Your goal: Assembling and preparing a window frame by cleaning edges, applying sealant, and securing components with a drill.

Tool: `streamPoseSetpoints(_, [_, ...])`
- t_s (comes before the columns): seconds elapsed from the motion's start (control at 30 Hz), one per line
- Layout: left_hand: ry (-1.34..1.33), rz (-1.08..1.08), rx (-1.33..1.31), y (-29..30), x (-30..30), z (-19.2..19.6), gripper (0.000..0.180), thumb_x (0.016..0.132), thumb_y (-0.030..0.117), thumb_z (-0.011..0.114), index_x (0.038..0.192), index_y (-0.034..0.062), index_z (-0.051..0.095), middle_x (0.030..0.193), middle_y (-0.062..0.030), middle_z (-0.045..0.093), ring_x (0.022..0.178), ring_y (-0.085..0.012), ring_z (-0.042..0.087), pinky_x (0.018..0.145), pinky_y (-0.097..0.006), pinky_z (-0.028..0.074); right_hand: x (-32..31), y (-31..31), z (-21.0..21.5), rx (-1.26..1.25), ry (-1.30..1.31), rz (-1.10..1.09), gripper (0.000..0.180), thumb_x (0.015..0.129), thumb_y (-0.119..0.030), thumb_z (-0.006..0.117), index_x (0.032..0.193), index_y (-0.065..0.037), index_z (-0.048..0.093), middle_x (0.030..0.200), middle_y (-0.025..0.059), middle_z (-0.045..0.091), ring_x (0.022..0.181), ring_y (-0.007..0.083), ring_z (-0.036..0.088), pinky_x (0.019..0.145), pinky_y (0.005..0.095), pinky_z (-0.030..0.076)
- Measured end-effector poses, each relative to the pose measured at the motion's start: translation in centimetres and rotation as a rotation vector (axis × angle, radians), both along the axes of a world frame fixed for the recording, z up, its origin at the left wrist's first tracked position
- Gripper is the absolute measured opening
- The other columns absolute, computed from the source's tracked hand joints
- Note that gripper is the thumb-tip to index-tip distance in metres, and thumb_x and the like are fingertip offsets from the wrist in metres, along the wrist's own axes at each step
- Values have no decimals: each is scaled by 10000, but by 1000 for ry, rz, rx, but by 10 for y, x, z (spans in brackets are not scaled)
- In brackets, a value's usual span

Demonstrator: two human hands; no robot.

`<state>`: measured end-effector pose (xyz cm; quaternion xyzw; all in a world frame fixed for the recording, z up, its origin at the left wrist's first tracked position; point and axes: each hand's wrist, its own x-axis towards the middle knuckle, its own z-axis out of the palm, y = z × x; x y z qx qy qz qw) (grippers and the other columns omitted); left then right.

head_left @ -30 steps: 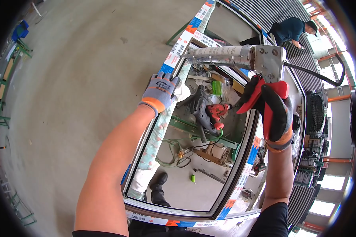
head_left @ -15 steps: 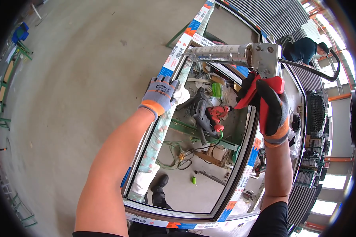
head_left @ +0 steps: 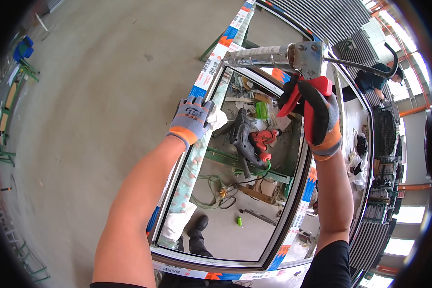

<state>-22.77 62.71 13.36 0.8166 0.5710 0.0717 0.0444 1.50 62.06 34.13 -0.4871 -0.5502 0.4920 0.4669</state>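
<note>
Head view, clock read from the picture's centre. Your hands are apart, doing different jobs. Right hand (head_left: 323, 115), between 2 and 3 o'clock: clamped round the red grip (head_left: 289, 103) of the caulking gun (head_left: 264, 57). Left hand (head_left: 192, 117), toward 11: laid over the left rail of the window frame (head_left: 211, 68), a white cloth (head_left: 217, 118) at its inner edge. Cannot tell how tightly those fingers close, or whether they pinch the cloth.

Position: gun at about 1 o'clock, above the frame's upper part. Long axis runs nearly 9 to 3, front end aimed at 9, dipping slightly toward 8. The rod (head_left: 353, 66) trails toward 3 and bends up to 12 at its hook. The front end meets the left rail in view; nozzle contact cannot be made out.

Reading: you likely grip from behind and below so your fingers reach the trigger while the barrel lies across the opening to the rail. The left hand probably steadies you or the frame, with the cloth handy for wiping. Drills (head_left: 262, 139) lie below, seen through the opening.
</note>
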Motion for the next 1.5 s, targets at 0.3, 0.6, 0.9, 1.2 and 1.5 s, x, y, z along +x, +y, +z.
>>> streamPoseSetpoints(0.3, [-43,9,28,-1,6,-1,580,763,312,765,1271,135,549,1253,-112,548,1210,-310,499,1007,-458,401,32,-13,-44,397,-277,16,240,903,-84,572,1087,66,610,1089,212,668,989,319,685,944,469,542])
streamPoseSetpoints(0.6, [-108,66,56,1,4,-26,679,743,278,749,1341,83,493,1246,-167,551,1191,-388,496,1040,-521,381,140,-233,-6,-40,120,-282,761,805,-316,658,1368,126,399,1231,324,576,1127,454,599,1002,567,466])
streamPoseSetpoints(0.9, [-113,13,174,10,1,-35,604,766,271,730,1312,112,526,1258,-140,550,1206,-346,489,1053,-467,379,139,-353,-60,-609,-62,-339,237,788,-112,688,974,35,702,833,64,698,745,142,644,740,303,522])
streamPoseSetpoints(1.2, [-84,52,195,9,-3,-24,613,799,254,731,1331,72,487,1299,-179,537,1233,-385,472,1087,-482,360,98,-280,-331,-1051,-364,-750,305,833,-302,685,865,-1,641,630,177,635,638,325,655,574,427,490])
streamPoseSetpoints(1.5, [-217,49,69,20,-2,-40,614,749,194,738,1308,79,510,1266,-189,544,1212,-383,475,1054,-501,368,197,-239,-513,-1014,-1131,-479,159,864,-196,655,960,-88,723,896,124,734,872,242,730,688,388,561])
